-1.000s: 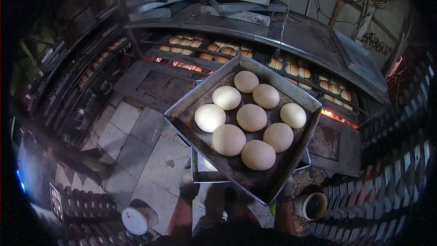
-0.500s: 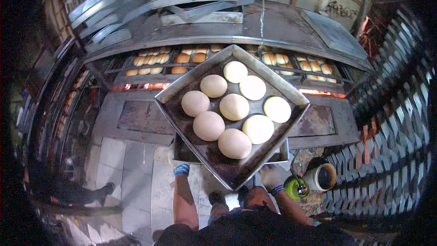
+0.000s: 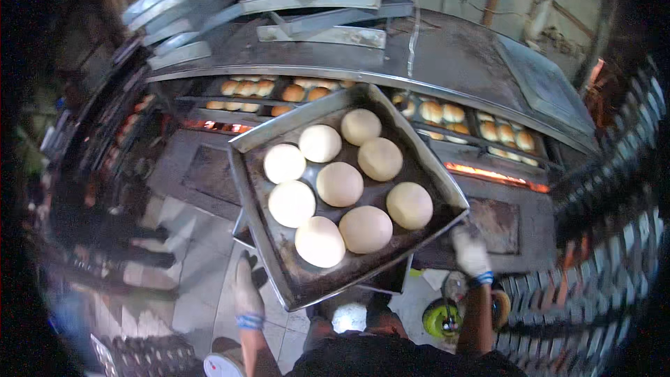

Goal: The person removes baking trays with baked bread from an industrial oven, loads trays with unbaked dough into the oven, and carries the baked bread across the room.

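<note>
A square dark metal tray [image 3: 279, 279] of several pale round dough balls [image 3: 339, 183] is held up in front of me, turned at an angle over a second tray [image 3: 391, 283]. My left hand [image 3: 248, 292], in a pale glove with a blue band, grips at the trays' lower left, fingers partly hidden and blurred. My right hand [image 3: 471, 254], gloved alike, holds at the right corner, also blurred.
Ahead is a metal oven [image 3: 453, 49] with glowing slots, browned buns [image 3: 433, 112] inside and stacked empty trays [image 3: 321, 0] on top. Dark racks flank both sides. A green object [image 3: 438, 318], a bucket [image 3: 498, 307] and a white lidded container [image 3: 225, 363] sit low near me.
The held tray has rotated, and its right corner sits lower than half a second ago. My right hand has moved right and up, my left hand slightly left and down. The view has shifted.
</note>
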The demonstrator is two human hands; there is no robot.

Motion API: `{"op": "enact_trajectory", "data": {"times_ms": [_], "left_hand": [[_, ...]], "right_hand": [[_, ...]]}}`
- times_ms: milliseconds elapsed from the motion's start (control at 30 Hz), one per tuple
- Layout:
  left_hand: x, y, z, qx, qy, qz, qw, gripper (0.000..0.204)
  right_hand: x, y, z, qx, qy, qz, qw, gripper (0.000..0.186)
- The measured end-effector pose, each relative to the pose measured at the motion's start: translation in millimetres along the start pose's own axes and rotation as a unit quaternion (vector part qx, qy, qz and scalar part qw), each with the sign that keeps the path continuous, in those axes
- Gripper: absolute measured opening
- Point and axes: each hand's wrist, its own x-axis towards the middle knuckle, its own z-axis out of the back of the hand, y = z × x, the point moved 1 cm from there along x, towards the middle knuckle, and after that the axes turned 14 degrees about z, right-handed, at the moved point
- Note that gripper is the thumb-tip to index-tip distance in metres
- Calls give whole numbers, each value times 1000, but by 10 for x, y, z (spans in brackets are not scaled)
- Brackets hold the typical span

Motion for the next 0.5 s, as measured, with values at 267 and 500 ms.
{"op": "enact_trajectory", "data": {"times_ms": [267,500], "left_hand": [[-1009,65,-271,415,-108,-302,851,56],[-1254,-467,-428,-163,59,-21,985,44]], "right_hand": [[586,-2,1275,213,-157,21,964,38],[498,389,1387,305,-248,5,920,34]]}}
